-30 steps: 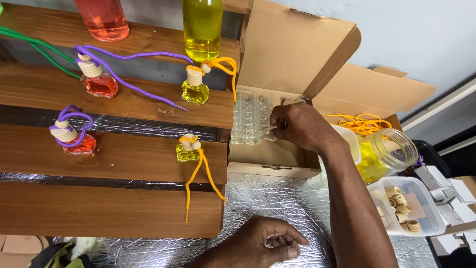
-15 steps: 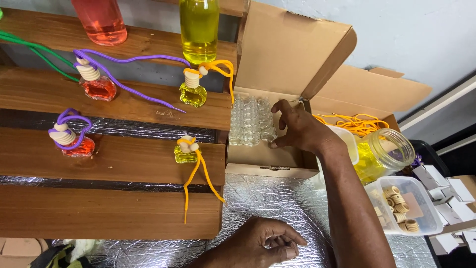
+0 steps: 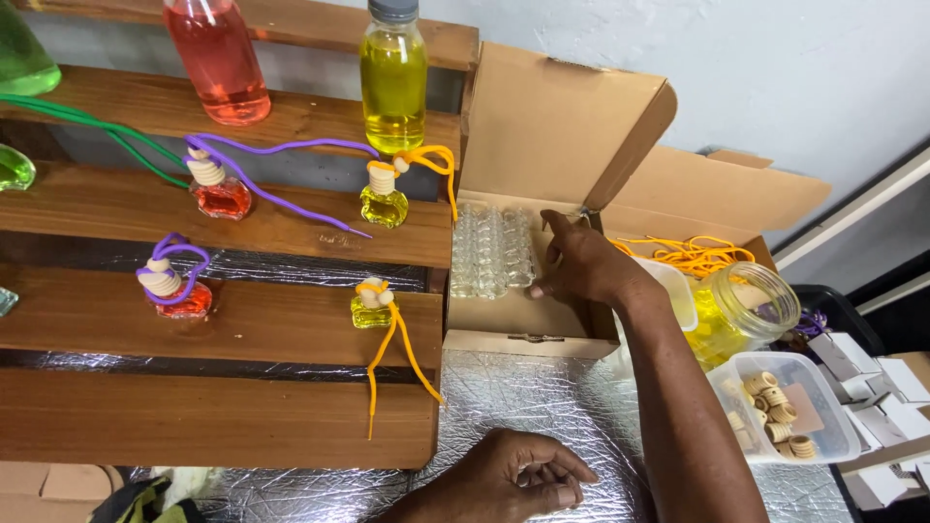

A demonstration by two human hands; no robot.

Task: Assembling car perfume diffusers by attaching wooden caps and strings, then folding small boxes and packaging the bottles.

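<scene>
My right hand reaches into an open cardboard box. Its fingers are spread and the fingertips touch the right side of a block of small clear glass bottles packed at the back of the box. My left hand rests on the silver foil surface near the bottom edge. Its fingers are curled in, and nothing shows inside them.
Wooden stepped shelves on the left hold small filled bottles with cords, yellow and red, and tall yellow and red bottles behind. On the right are a jar of yellow liquid, orange cords, a tub of wooden caps and white cartons.
My right hand has opened out and slid lower along the clear bottles inside the box. My left hand has stayed in place on the foil.
</scene>
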